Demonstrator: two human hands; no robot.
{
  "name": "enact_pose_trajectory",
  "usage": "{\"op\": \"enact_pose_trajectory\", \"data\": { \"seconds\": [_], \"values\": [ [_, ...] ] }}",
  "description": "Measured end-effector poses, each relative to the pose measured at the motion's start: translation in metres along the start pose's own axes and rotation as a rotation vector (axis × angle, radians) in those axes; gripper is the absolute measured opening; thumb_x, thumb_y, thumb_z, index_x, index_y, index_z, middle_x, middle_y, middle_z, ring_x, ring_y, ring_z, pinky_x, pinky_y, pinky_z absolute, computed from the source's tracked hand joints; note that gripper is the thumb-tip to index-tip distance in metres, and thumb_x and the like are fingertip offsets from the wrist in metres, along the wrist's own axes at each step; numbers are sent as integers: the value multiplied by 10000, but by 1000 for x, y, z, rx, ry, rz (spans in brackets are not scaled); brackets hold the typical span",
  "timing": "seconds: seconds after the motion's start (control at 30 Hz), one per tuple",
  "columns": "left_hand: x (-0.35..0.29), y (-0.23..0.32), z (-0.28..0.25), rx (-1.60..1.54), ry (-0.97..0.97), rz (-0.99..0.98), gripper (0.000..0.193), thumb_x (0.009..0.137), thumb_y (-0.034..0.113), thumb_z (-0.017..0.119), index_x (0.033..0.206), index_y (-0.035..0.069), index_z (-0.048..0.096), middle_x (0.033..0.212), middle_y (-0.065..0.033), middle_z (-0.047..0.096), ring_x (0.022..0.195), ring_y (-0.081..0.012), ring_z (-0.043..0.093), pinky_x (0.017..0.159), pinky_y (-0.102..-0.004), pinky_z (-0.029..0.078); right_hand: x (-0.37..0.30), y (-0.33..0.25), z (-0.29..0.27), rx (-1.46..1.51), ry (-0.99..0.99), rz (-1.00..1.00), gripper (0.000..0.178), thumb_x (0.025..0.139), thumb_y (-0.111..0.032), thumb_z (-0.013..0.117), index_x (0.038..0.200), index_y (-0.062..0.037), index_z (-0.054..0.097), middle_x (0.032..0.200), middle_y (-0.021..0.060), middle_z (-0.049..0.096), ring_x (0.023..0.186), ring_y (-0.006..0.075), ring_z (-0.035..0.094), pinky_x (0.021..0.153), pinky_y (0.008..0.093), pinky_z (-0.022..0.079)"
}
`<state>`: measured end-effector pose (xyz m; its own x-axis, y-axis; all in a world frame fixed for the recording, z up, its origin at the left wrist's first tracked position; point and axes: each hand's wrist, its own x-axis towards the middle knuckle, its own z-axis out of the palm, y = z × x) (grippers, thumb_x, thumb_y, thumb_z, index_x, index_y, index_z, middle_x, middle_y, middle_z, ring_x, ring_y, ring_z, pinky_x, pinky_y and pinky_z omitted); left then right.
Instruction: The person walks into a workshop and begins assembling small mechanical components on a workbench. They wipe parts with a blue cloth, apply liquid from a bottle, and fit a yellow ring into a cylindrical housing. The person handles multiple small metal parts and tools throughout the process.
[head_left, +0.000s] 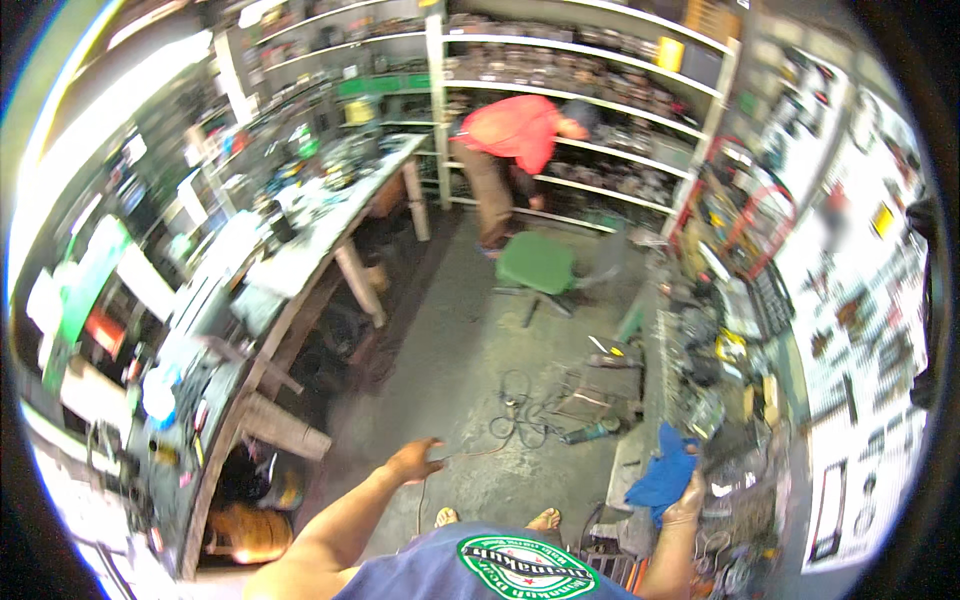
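My right hand (pixel 687 503) grips a crumpled blue cloth (pixel 662 474) at the front edge of the cluttered bench on the right. My left hand (pixel 413 462) is stretched out over the floor with thumb and fingers apart, and nothing shows in it. A thin cord (pixel 485 451) runs on both sides of that hand; whether it touches the fingers I cannot tell. Ahead on the floor lies a teal power tool (pixel 590 432), beside the cord's dark loops (pixel 517 425).
A long workbench (pixel 292 262) with tools lines the left. On the right, the bench (pixel 652 395) carries tools and parts. A green stool (pixel 536 262) stands ahead, near a bending person in a red top (pixel 510 132). Loaded shelves (pixel 590 97) fill the back wall.
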<state>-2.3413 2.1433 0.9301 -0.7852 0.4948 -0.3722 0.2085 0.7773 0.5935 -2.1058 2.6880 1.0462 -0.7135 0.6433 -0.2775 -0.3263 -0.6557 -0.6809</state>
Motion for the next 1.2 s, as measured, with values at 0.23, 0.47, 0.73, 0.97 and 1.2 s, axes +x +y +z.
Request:
{"op": "enact_pose_trajectory", "data": {
  "seconds": [0.23, 0.47, 0.73, 0.97, 1.2],
  "values": [
    [25, 100, 30, -142, 94, 298, 559, 1011, 324, 790, 1495, 90, 636, 1449, -217, 696, 1343, -430, 656, 1154, -503, 520, -57, 162, 188, -282, -667, 638, 511, 1012, -272, 741, 1440, -3, 665, 1355, 152, 742, 1237, 310, 715, 1128, 490, 569],
    [27, 103, 16, -51, 361, 270, 535, 979, 305, 778, 1458, 98, 659, 1401, -210, 713, 1295, -410, 676, 1127, -497, 531, -58, 188, 285, -1065, -1345, -822, 526, 959, -325, 797, 1376, -13, 723, 1323, 183, 736, 1263, 361, 688, 1116, 500, 521],
    [-18, 91, -15, 132, 488, 151, 511, 942, 283, 765, 1416, 109, 685, 1346, -203, 731, 1239, -387, 699, 1097, -491, 544, -98, 274, 315, -1290, -1576, -591, 330, 1043, -272, 732, 1122, 41, 802, 1138, 262, 798, 1118, 429, 760, 1148, 542, 492],
    [-55, 98, -38, 147, 522, 124, 428, 851, 288, 776, 1246, 126, 750, 1240, -163, 765, 1155, -347, 728, 1016, -484, 565, -108, 246, 339, -1194, -1708, -530, 319, 1105, -291, 666, 1115, -13, 821, 1054, 171, 837, 1028, 377, 783, 1085, 503, 532],
    [-94, 144, -37, 318, 429, 27, 304, 780, 258, 801, 1048, 115, 813, 1129, -137, 797, 1135, -335, 750, 948, -481, 581, -108, 248, 309, -906, -1888, -588, 280, 1043, -237, 754, 1177, 0, 816, 1210, 187, 815, 1172, 385, 763, 1090, 474, 559]
  ]
}}
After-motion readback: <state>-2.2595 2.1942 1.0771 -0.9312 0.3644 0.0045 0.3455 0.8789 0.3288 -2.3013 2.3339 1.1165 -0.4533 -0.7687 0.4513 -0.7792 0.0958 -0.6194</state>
